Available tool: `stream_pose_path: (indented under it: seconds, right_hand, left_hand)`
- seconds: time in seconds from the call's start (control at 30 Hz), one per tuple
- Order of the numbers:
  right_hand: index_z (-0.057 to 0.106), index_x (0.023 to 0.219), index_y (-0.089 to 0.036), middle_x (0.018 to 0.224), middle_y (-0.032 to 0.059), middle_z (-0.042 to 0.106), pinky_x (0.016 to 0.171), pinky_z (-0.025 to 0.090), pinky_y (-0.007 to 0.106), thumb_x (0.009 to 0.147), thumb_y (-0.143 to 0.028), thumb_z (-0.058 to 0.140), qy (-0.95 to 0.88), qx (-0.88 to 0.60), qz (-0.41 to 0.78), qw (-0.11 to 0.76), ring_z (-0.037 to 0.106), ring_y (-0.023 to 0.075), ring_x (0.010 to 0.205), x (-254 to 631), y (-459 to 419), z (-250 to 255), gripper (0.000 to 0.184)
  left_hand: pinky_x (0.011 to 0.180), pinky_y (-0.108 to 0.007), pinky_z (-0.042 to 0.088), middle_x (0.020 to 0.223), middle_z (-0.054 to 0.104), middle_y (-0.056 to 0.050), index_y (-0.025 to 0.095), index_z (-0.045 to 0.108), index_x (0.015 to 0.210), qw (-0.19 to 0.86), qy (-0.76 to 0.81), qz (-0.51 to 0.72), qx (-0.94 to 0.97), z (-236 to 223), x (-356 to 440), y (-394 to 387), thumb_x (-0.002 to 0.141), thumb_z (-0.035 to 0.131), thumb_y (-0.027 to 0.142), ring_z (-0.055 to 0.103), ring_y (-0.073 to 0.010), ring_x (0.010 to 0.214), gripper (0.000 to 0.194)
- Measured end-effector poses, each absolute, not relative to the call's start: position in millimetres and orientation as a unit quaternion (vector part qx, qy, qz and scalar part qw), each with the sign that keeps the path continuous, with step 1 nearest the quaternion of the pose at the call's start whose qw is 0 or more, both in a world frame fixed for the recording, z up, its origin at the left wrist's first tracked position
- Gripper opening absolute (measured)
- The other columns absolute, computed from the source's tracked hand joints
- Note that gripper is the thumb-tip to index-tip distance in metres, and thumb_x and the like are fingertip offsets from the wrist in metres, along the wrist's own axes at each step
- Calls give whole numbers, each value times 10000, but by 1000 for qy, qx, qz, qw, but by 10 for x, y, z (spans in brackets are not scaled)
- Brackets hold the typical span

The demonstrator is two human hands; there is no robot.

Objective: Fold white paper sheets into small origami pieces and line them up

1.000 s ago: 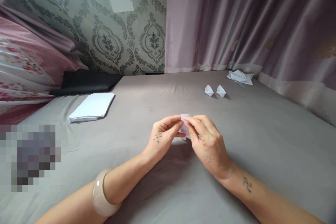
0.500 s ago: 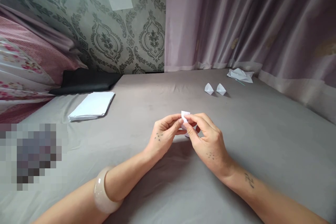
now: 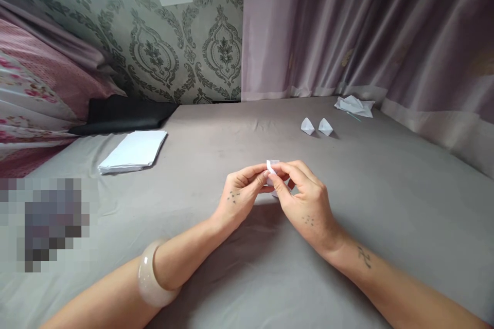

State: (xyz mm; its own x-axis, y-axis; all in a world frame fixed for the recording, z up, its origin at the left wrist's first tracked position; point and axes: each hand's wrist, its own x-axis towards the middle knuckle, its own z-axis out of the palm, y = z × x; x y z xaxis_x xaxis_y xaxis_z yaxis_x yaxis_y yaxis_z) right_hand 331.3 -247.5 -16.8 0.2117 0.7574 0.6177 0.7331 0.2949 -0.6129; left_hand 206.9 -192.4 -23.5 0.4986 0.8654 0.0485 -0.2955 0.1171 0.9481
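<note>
A small folded piece of white paper (image 3: 272, 165) is pinched between my two hands, above the grey sheet (image 3: 216, 139). My left hand (image 3: 243, 193) grips its left side between thumb and fingers. On the right side, my right hand (image 3: 304, 193) holds it with thumb and forefinger, the other fingers curled behind. Part of the paper shows below the fingers; the rest is hidden by them. Beyond my right hand, two small folded white paper shapes (image 3: 307, 126) stand side by side on the sheet.
To the left lies a stack of white paper (image 3: 135, 150), with a black cloth-like item (image 3: 127, 114) behind it. Several loose white papers (image 3: 355, 106) and a thin green stick (image 3: 353, 116) lie at the far right, near the purple curtain (image 3: 301, 36). A patterned wall (image 3: 193, 56) closes the back.
The top of the held paper looks bent differently, with a fold showing at its upper edge. Both hands keep their grip and have barely moved. The camera view has shifted slightly.
</note>
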Motion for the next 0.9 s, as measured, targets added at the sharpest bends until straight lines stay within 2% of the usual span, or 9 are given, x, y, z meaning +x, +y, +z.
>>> stream_pose_path:
  seconds: [0.3, 0.47, 0.67, 0.9]
  right_hand:
    - [667, 909, -227, 879, 20, 679, 715, 533, 272, 893, -168, 528, -622, -599, 5, 503, 641, 140, 780, 3313, -2462, -130, 151]
    - [671, 999, -237, 920, 26, 682, 735, 532, 277, 915, -189, 510, -630, -601, -7, 493, 642, 143, 796, 3314, -2478, -125, 188]
    - [676, 1057, -224, 910, 41, 676, 709, 521, 275, 921, -158, 485, -648, -592, -51, 477, 639, 147, 811, 3315, -2480, -170, 244]
    - [688, 1004, -223, 854, 32, 666, 699, 510, 274, 904, -146, 485, -649, -600, -52, 465, 627, 146, 780, 3323, -2456, -166, 239]
  left_hand:
    - [788, -355, 581, 954, 747, -62, 197, 756, 1001, 683, 281, 427, 522, -195, 2091, -1957, 800, 703, 312, 693, -210, 846, 237]
    - [823, -377, 576, 944, 749, -65, 190, 753, 1007, 676, 284, 430, 528, -182, 2090, -1959, 796, 704, 334, 692, -216, 858, 260]
    - [783, -350, 583, 922, 751, -57, 188, 754, 1000, 677, 275, 432, 529, -198, 2087, -1950, 804, 693, 311, 694, -206, 834, 239]
    - [789, -364, 586, 902, 752, -58, 176, 758, 983, 672, 287, 433, 528, -197, 2092, -1962, 792, 706, 326, 696, -212, 824, 249]
